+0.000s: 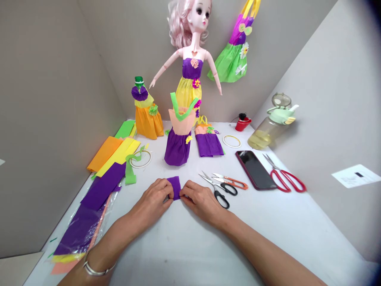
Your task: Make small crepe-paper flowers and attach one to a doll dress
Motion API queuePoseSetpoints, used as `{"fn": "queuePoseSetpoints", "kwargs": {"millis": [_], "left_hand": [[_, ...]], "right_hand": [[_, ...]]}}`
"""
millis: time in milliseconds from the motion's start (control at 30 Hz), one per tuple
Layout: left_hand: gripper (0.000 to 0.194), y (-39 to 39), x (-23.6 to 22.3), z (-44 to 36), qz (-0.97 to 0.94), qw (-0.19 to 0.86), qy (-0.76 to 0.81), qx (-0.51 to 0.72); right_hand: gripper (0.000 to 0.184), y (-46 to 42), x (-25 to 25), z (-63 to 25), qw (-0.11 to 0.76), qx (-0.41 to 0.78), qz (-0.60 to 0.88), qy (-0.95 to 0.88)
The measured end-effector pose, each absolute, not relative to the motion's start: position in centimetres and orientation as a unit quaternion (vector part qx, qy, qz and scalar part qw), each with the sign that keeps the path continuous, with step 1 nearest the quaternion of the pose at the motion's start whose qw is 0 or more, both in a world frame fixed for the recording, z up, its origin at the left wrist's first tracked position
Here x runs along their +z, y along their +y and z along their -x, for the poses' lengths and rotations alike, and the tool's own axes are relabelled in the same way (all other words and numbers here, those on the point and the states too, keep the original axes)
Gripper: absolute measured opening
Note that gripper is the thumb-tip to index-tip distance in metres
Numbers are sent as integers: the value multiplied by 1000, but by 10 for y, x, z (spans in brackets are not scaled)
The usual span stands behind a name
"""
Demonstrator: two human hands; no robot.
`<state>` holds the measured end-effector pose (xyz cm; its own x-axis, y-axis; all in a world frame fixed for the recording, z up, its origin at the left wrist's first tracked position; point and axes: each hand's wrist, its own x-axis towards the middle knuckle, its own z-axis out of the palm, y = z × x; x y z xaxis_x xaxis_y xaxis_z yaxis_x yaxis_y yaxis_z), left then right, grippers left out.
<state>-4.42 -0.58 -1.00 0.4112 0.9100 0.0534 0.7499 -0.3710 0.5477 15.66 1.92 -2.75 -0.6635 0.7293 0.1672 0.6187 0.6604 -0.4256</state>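
Observation:
A small piece of purple crepe paper (175,186) lies on the white table (190,246) in front of me. My left hand (154,198) pinches its left edge and my right hand (200,199) pinches its right edge, fingers closed on the paper. Black-handled scissors (218,190) lie just right of my right hand, with small orange snips (230,181) beside them.
Crepe paper sheets (104,178) in orange, yellow, purple lie at the left. A doll (190,67) in a paper dress stands at the back, with paper dresses (178,135) before it. A phone (256,170), red scissors (285,176), a bottle (272,127), a red cup (242,123) and tape rings (231,141) sit right.

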Motion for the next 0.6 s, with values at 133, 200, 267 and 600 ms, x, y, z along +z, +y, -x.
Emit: {"fn": "queuePoseSetpoints", "kwargs": {"millis": [133,200,267,600], "left_hand": [[18,-7,-11,45,-812,223,506,184],[19,-7,-11,45,-813,225,505,182],[19,-7,-11,45,-813,227,506,178],[15,-8,-6,43,-810,232,514,164]], "right_hand": [[14,20,-27,-157,158,150,351,-911],[14,19,-26,-157,150,136,346,-916],[13,19,-25,-157,135,123,344,-921],[13,18,-28,-163,89,86,308,-943]]}}
